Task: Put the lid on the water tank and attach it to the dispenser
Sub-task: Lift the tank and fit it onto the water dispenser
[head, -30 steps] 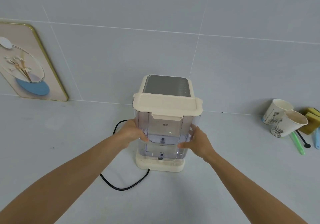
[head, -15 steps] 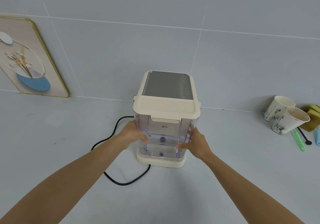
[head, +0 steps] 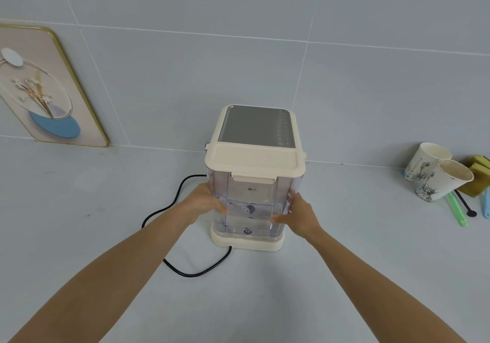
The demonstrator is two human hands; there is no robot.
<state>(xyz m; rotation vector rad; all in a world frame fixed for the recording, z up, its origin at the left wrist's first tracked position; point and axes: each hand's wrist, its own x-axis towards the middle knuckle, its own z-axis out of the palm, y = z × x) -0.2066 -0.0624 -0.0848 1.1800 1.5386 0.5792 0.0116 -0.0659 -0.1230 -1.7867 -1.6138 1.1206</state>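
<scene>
The clear water tank (head: 252, 196) stands upright on the cream base (head: 248, 243) of the dispenser (head: 256, 126), against its front. A cream lid (head: 254, 158) covers the tank's top, with a front latch hanging down. My left hand (head: 202, 200) grips the tank's left side, thumb on the front face. My right hand (head: 298, 216) grips the right side, fingers along the wall and thumb on the front. The dispenser's top carries a grey panel.
A black power cord (head: 185, 271) loops on the counter left of and in front of the base. Two paper cups (head: 440, 178), yellow sponges (head: 478, 167), a green stick (head: 457, 211) and a black spoon lie at the far right. A framed picture (head: 42, 88) leans on the tiled wall at left.
The tank has settled lower and closer against the dispenser, onto the base. Both hands stay on its sides. The view has shifted slightly.
</scene>
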